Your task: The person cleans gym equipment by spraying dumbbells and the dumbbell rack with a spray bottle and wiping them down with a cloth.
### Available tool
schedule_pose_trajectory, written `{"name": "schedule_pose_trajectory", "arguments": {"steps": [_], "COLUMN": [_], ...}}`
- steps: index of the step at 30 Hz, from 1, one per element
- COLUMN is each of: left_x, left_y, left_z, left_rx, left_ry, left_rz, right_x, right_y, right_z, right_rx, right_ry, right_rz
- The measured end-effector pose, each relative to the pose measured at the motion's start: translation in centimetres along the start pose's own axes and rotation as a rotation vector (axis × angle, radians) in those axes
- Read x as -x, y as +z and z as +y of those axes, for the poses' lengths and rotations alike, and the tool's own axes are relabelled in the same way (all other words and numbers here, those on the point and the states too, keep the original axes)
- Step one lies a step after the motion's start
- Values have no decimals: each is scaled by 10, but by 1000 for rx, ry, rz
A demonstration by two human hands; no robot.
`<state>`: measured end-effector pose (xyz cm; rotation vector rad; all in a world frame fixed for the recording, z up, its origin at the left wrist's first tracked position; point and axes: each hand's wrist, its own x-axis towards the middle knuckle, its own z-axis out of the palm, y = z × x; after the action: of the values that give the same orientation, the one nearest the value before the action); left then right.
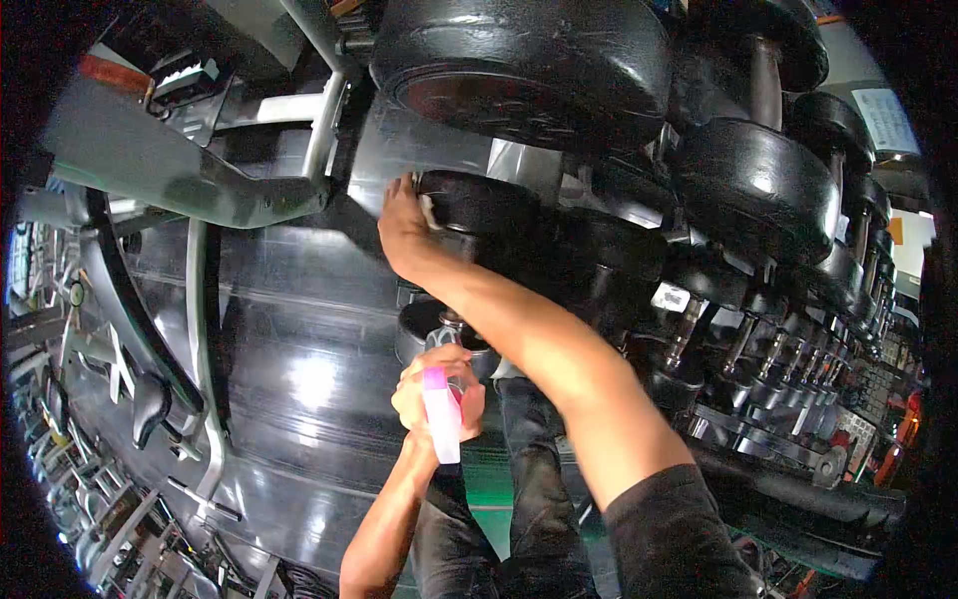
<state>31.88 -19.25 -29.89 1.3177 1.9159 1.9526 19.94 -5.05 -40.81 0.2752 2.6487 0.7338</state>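
One dumbbell [484, 205], left end of the lower row: the right hand [402, 222] lies against its end, apparently wiping; its grip cannot be told. Next calls for following the curved edge. The left hand [411, 394] is clamped on one spray bottle [443, 431]. Above, two large dumbbells [753, 185] lead others, too overlapped to count.

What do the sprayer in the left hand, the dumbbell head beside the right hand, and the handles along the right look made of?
Sprayer: likely smooth plastic, from its even white and pink colouring.
Dumbbell head: probably black rubber or urethane, given its soft, dull sheen; shadow leaves that open.
Handles: metal, perhaps chromed steel; bright silvery streaks suggest a polished finish.
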Motion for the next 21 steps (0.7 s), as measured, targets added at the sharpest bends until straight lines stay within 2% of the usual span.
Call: {"name": "schedule_pose_trajectory", "arguments": {"steps": [1,2,3,4,6,7,9,11,12,14,15,17,18,20,21], "left_x": [-1,-3,-3,-1,-1,-2,-2,-3,-4,-9,-12,-11,-9,-5,-4], "left_y": [0,1,2,3,6,5,2,4,6,5,3,2,3,4,4], "left_z": [0,2,3,4,3,3,5,5,6,7,10,9,7,4,5], "left_rx": [-3,-6,-5,-1,23,27,-7,33,21,13,-17,-47,-13,25,30], "left_ry": [0,-19,-40,-42,-17,-15,-3,-23,-34,-40,-35,-30,-20,-13,-25], "left_rz": [-6,14,35,33,71,77,26,46,48,51,11,-29,-9,12,19], "right_x": [-29,-36,-33,-3,28,42,65,96,111,135,144,157,159,161,159], "right_y": [30,22,23,-11,-40,-38,-32,-23,-15,1,7,19,28,47,50], "right_z": [-31,-29,-22,12,50,58,69,89,94,96,95,86,76,57,53], "right_rx": [146,288,180,-39,-350,-343,-645,-780,-776,-923,-921,-1281,-1280,-1423,-1420], "right_ry": [73,143,43,-58,-130,-130,-81,-59,-57,103,105,499,500,935,934], "right_rz": [-21,-53,-99,-104,-55,-55,342,582,575,725,722,621,620,701,696]}}
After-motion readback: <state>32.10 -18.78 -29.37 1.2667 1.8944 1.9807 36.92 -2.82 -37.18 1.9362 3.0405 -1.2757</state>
